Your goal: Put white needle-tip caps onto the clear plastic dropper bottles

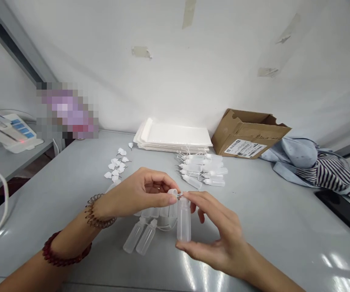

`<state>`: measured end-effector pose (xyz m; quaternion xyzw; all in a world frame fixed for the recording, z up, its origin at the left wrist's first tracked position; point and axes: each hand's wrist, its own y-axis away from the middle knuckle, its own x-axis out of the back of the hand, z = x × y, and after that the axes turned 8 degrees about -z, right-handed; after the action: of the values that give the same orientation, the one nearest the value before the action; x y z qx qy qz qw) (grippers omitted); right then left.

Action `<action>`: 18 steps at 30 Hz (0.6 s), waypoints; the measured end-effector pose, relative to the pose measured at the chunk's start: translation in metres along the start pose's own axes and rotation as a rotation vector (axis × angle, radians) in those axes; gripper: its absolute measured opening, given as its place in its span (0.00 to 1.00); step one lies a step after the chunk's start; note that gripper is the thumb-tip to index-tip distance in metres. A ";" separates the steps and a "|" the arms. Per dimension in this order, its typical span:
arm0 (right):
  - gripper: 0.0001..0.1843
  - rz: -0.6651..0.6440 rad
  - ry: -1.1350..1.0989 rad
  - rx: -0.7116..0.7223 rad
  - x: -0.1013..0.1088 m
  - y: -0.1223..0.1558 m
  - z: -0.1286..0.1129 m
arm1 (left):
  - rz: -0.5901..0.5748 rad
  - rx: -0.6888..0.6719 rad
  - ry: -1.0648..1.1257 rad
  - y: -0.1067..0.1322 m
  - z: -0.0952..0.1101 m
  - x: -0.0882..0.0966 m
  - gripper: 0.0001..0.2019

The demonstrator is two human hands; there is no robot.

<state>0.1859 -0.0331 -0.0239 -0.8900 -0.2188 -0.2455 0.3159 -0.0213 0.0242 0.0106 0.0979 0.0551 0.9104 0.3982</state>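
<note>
My right hand (214, 227) grips a small translucent plastic bottle (184, 223) upright, thumb under its base and fingers at its neck. Close to the bottle's top, my left hand (150, 190) pinches a small white cap (172, 192) with its open side showing. A thin strap seems to run between cap and bottle neck, partly covered by my fingers. Several similar bottles (146, 239) lie on the table under and beside my hands, some hidden. Scattered left of them are white tips (117, 164) with thin needles. Farther right lies a pile of needle-tipped bottles (202, 168).
A stack of white padded envelopes (178, 136) lies by the wall, beside an open cardboard box (248, 132). At the right are bundled striped and blue cloth (324, 166) and a black phone (345, 213). A white device (13, 132) and cable (3, 207) are at the left.
</note>
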 end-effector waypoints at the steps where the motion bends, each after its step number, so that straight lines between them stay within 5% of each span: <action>1: 0.37 0.004 -0.048 -0.017 0.000 0.000 -0.001 | -0.007 -0.014 0.010 -0.001 -0.001 0.000 0.06; 11: 0.25 -0.088 -0.971 -0.437 0.012 -0.003 0.003 | -0.094 -0.031 0.131 -0.003 -0.003 -0.002 0.06; 18: 0.22 -0.137 -1.139 -0.445 0.020 -0.007 0.006 | -0.092 -0.054 0.251 -0.002 -0.004 -0.005 0.03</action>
<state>0.1998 -0.0192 -0.0136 -0.9098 -0.3534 0.2090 -0.0605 -0.0174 0.0220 0.0055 -0.0303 0.0846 0.8973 0.4321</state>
